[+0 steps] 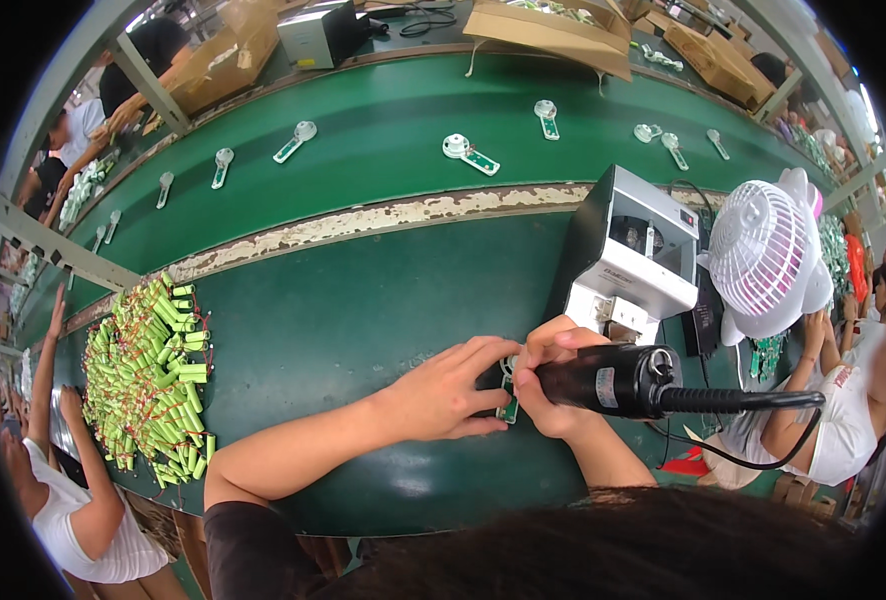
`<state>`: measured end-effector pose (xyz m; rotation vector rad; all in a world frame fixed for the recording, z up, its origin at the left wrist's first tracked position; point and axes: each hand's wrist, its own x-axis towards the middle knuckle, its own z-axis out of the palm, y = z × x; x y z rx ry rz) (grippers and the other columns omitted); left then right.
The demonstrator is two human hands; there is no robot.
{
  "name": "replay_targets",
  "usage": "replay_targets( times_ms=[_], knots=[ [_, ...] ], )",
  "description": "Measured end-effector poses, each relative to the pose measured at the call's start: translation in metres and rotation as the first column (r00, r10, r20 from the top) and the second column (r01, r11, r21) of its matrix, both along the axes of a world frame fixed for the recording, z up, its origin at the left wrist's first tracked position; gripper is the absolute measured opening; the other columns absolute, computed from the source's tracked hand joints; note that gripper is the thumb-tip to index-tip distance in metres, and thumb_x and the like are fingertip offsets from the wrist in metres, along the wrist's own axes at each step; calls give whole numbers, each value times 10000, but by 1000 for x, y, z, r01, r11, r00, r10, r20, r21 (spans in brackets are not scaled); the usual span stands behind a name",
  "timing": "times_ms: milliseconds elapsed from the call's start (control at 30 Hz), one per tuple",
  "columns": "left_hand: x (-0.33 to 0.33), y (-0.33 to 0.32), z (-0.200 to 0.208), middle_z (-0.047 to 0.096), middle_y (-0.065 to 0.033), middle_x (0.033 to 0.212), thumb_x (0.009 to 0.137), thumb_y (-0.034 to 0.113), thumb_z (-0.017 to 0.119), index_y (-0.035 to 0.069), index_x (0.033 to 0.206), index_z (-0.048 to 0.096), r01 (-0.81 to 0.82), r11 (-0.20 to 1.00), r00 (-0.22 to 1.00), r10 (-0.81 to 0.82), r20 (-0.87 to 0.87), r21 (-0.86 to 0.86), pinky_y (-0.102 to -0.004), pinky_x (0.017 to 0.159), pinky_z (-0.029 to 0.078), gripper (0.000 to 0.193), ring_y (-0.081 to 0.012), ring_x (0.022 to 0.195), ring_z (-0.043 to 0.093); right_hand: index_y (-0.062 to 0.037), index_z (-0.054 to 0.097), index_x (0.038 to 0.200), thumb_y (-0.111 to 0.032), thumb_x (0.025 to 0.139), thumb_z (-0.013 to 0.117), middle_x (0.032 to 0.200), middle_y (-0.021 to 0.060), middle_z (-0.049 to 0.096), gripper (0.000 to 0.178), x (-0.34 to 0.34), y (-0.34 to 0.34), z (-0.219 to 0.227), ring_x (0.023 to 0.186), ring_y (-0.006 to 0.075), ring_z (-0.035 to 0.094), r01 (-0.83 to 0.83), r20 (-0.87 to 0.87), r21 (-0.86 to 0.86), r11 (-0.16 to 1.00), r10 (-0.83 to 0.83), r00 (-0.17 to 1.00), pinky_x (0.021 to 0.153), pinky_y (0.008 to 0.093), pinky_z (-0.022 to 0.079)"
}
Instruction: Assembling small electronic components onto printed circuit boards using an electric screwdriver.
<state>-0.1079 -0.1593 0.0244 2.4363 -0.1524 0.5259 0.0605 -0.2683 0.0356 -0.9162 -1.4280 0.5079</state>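
I monitor the table [383, 300] from left to right. At the left lies a pile of green batteries [153, 380] with red wires; these are loose, and neither hand touches them. Beyond the table, the green belt [383, 110] carries several white round-headed pieces [457, 146] with green boards. I cannot tell which of these are finished.

At centre, I judge one piece to be in process and incomplete. The left hand [448, 390] is half curled, its fingers and thumb set around a small white-and-green piece [509, 402] located between the hands, low over the table. The right hand [553, 390] is closed around the front of a black power tool [598, 382]. The tool tip is hidden; I cannot confirm contact. To the right stand a black-and-silver box [668, 280] and a white fan [763, 250].
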Motion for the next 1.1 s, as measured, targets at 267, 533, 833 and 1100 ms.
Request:
replay_targets(
  times_ms=[267, 533, 833, 1100],
  knots=[
    [0, -4, 0, 485, -205, 1347, 772, 270, 820, 60, 888, 693, -53, 999, 998, 53, 16, -1, -454, 984, 483, 272, -375, 1236, 503, -189, 316, 1377, 159, 836, 606, 965, 132, 509, 706, -3, -2, -2, 674, 158, 589, 20, -31, 35, 999, -19, 999, 590, 296, 547],
    [-3, 35, 22, 536, -197, 1275, 668, 243, 855, 66, 921, 653, -415, 900, 908, 420, -6, 135, -471, 947, 489, 369, -390, 1146, 552, -184, 354, 1396, 191, 797, 611, 959, 119, 537, 751, -10, -9, -2, 719, 152, 611, 21, -344, 45, 999, -4, 939, 615, 286, 541],
    [59, 163, 5, 378, -239, 1529, 850, 256, 721, 143, 1275, 598, -775, 607, 630, 764, 139, 177, -502, 1105, 402, 457, -441, 1356, 419, -132, 373, 1399, 205, 762, 629, 934, 86, 549, 765, -19, -6, -12, 715, 116, 563, 6, -236, -54, 999, -18, 971, 619, 249, 481],
    [97, 201, -34, 461, -270, 1409, 824, 379, 750, 71, 1206, 646, -821, 558, 566, 823, 41, 124, -498, 1084, 420, 502, -450, 1293, 455, -223, 199, 1489, 144, 846, 607, 959, 117, 524, 846, -9, -7, 11, 567, 167, 564, 205, -312, 222, 953, -130, 941, 464, 320, 535]
  ],
)
